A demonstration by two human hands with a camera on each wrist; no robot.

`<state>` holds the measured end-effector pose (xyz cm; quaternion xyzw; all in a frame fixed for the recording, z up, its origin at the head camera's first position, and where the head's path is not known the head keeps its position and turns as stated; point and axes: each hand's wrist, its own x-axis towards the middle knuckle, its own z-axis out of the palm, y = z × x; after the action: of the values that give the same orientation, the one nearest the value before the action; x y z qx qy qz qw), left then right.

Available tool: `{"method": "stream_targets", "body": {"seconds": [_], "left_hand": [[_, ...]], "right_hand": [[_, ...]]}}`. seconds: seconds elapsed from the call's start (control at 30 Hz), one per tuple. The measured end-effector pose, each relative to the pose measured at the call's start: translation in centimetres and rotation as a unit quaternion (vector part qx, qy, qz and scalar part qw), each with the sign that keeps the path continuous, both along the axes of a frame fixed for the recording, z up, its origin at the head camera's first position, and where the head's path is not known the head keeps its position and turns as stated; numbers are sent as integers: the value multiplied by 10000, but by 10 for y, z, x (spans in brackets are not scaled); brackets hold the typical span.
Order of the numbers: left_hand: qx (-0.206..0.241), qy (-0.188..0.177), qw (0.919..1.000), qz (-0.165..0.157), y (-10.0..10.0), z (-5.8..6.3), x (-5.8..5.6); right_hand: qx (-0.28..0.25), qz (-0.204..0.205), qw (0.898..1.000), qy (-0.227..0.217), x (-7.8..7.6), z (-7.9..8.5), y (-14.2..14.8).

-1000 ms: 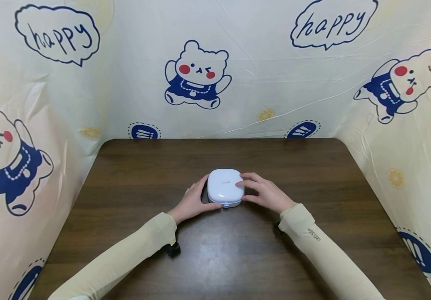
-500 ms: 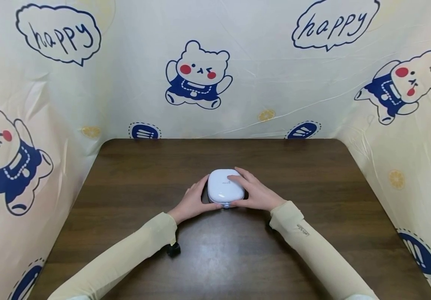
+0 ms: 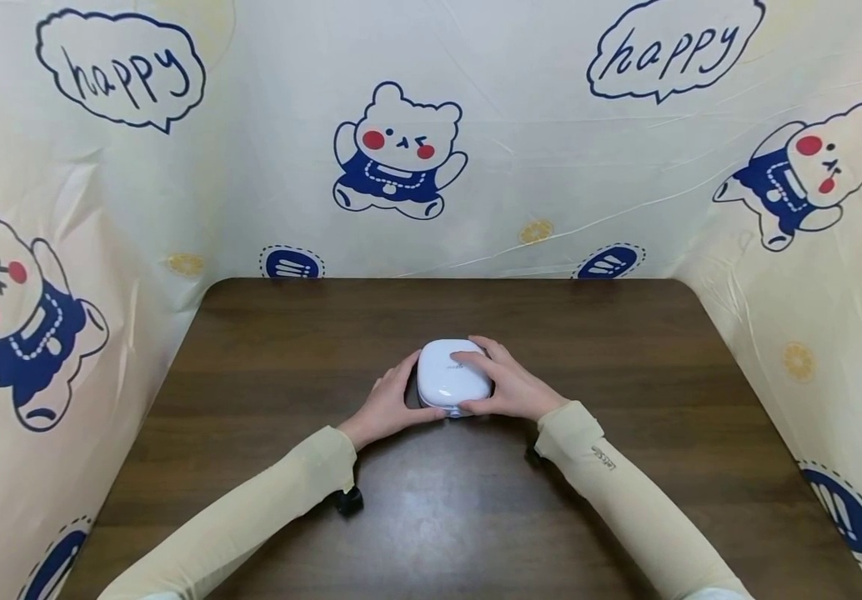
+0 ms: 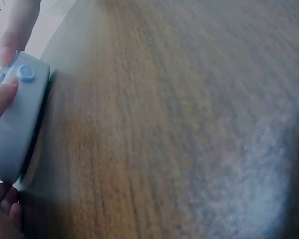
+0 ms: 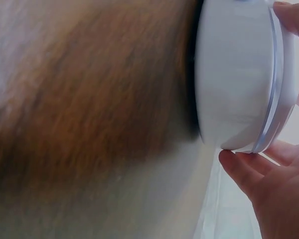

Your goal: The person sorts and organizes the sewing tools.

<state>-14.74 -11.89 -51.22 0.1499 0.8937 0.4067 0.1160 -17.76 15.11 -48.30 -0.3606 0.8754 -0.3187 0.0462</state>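
A glossy white, rounded-square lidded case (image 3: 442,382) lies flat on the wooden table, its lid down. My left hand (image 3: 384,404) grips its left side, with the thumb along the front edge. On the other side my right hand (image 3: 518,387) holds it, thumb at the front seam, one finger over the lid top and others toward the back corner. A round pale-blue button (image 4: 26,73) shows on the case's front in the left wrist view, close to both thumbs. In the right wrist view the lid seam (image 5: 271,94) looks closed; fingertips touch the case wall there.
The dark brown table (image 3: 431,517) has rounded far corners. Printed cloth (image 3: 521,125) with cartoon bears hangs behind it and along both sides. A small black device (image 3: 349,501) sits under the left wrist.
My right hand has shifted left and closer round the case, its thumb moving from the right side to the front seam. The left hand and the case stay nearly in place.
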Motion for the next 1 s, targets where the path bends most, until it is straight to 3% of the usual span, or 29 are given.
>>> {"method": "stream_targets", "body": {"seconds": [1.0], "left_hand": [[-39, -53, 10000, 29, -4, -3, 1]], "right_hand": [[-221, -112, 9977, -626, 1, -4, -3]]}}
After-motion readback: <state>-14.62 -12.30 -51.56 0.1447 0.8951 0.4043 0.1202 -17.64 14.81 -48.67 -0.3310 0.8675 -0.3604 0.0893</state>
